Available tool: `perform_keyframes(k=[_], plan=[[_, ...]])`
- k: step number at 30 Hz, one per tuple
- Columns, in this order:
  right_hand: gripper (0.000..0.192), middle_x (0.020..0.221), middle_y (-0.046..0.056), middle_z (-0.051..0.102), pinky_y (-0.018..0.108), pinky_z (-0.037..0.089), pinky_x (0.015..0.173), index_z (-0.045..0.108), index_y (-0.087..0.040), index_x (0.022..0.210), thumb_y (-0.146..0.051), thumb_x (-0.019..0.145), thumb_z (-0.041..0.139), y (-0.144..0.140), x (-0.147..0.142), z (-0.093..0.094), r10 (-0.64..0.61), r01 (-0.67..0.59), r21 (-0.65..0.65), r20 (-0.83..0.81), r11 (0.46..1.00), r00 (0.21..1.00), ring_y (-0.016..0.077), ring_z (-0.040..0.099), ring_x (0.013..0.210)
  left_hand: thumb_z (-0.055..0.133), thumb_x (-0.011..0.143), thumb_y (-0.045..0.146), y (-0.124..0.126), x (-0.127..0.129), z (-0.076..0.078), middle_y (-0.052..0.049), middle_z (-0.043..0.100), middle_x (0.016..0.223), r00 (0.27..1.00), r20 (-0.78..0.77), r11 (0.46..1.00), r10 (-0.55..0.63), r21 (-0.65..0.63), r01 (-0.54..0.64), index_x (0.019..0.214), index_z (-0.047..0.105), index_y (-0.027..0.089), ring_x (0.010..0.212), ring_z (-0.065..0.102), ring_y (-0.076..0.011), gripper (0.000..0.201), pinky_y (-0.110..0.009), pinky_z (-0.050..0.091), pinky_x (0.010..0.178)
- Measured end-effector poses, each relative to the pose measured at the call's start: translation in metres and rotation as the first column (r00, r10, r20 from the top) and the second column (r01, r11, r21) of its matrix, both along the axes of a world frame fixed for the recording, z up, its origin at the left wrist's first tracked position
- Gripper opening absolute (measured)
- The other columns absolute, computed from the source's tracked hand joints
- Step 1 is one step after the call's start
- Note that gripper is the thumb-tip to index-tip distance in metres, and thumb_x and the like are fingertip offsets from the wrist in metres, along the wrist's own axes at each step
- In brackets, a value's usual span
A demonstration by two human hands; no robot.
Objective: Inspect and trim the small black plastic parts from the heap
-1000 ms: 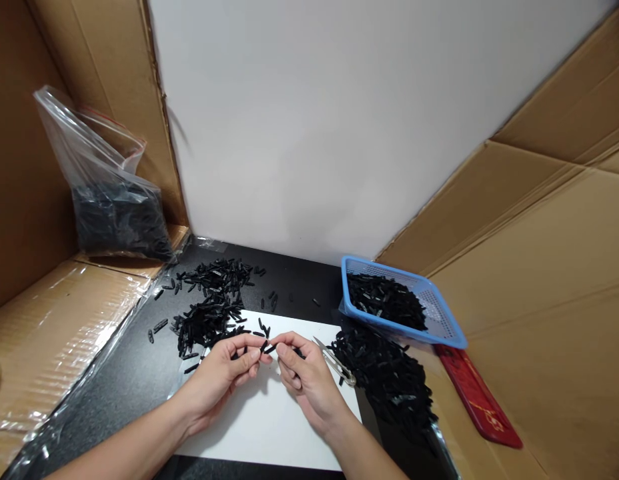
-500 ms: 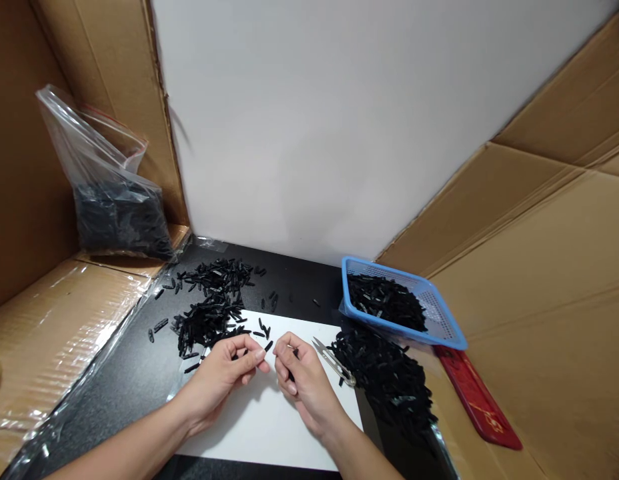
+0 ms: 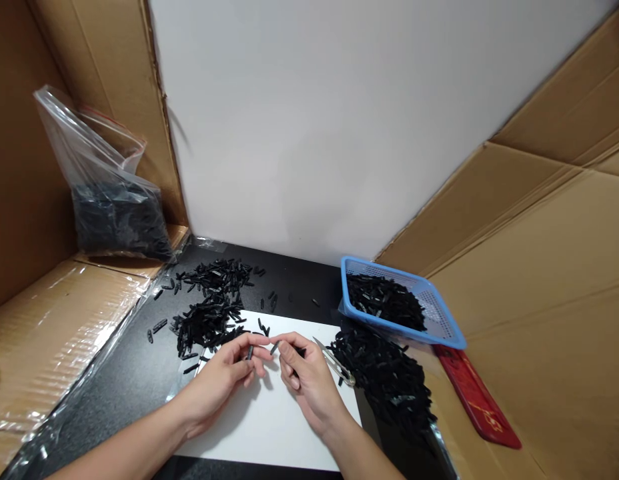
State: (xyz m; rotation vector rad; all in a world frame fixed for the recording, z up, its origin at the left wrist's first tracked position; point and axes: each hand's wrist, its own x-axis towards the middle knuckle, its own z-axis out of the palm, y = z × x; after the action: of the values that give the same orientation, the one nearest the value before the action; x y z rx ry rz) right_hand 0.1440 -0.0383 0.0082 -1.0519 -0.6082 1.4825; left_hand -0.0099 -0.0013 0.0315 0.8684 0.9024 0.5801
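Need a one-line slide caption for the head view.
Left hand and right hand pinch small black pieces over white sheet, snips in the right, blue basket beside.

- Left hand (image 3: 224, 377) at six o'clock over white sheet (image 3: 269, 427), fingers curled, pinching small black piece (image 3: 249, 351).
- Right hand (image 3: 309, 381) just beside it toward three o'clock, fingertips meeting left fingertips, pinching another black bit (image 3: 274, 347); snips (image 3: 334, 363) tucked against palm, blades pointing to two o'clock.
- Loose pile (image 3: 209, 313) on black mat (image 3: 114, 387) at ten o'clock from hands, partly on sheet edge.
- Bigger heap (image 3: 389, 380) at three o'clock, touching sheet.
- Blue basket (image 3: 439, 320) of pieces beyond heap, at two o'clock.
- Red strip (image 3: 477, 400) right of heap.
- Clear bag (image 3: 109, 193) of black pieces at ten o'clock, well apart, leaning on cardboard (image 3: 539, 267).
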Motion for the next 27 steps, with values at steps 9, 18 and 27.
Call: perform_keyframes(k=[9, 18, 27], plan=[[0.031, 0.044, -0.009, 0.040, 0.019, 0.011, 0.038, 0.072, -0.015, 0.083, -0.041, 0.069, 0.081, -0.0016, 0.0003, 0.0005, 0.033, -0.032, 0.006, -0.078, 0.999, 0.996, 0.0029, 0.022, 0.038, 0.062, 0.083, 0.027, 0.0002, -0.0013, -0.0023, -0.002, 0.064, 0.079, 1.000, 0.019, 1.000, -0.011, 0.006, 0.010, 0.110, 0.064, 0.015, 0.064, 0.044, -0.0110, 0.030, -0.023, 0.032, 0.061], [0.039, 0.055, -0.004, 0.051, 0.019, 0.011, 0.037, 0.051, -0.016, 0.059, -0.045, 0.080, 0.067, -0.0007, 0.0005, 0.0007, -0.009, 0.010, 0.011, -0.060, 1.000, 0.998, 0.0036, 0.032, 0.038, 0.060, 0.085, 0.045, -0.0054, -0.0009, -0.0056, -0.003, 0.069, 0.078, 0.997, 0.000, 0.990, -0.072, 0.124, 0.072, 0.142, 0.034, 0.020, 0.054, 0.041, -0.0093, 0.068, -0.024, 0.028, 0.055], [0.035, 0.045, -0.008, 0.043, 0.020, 0.013, 0.038, 0.071, -0.013, 0.081, -0.046, 0.070, 0.077, -0.0031, -0.0081, -0.0032, 0.091, -0.088, -0.053, 0.061, 0.995, 0.994, 0.0037, 0.026, 0.038, 0.058, 0.087, 0.046, -0.0078, -0.0018, -0.0054, -0.003, 0.069, 0.071, 0.988, 0.025, 0.985, -0.151, 0.092, 0.148, 0.146, 0.026, 0.017, 0.049, 0.040, -0.0087, 0.073, -0.025, 0.027, 0.055]])
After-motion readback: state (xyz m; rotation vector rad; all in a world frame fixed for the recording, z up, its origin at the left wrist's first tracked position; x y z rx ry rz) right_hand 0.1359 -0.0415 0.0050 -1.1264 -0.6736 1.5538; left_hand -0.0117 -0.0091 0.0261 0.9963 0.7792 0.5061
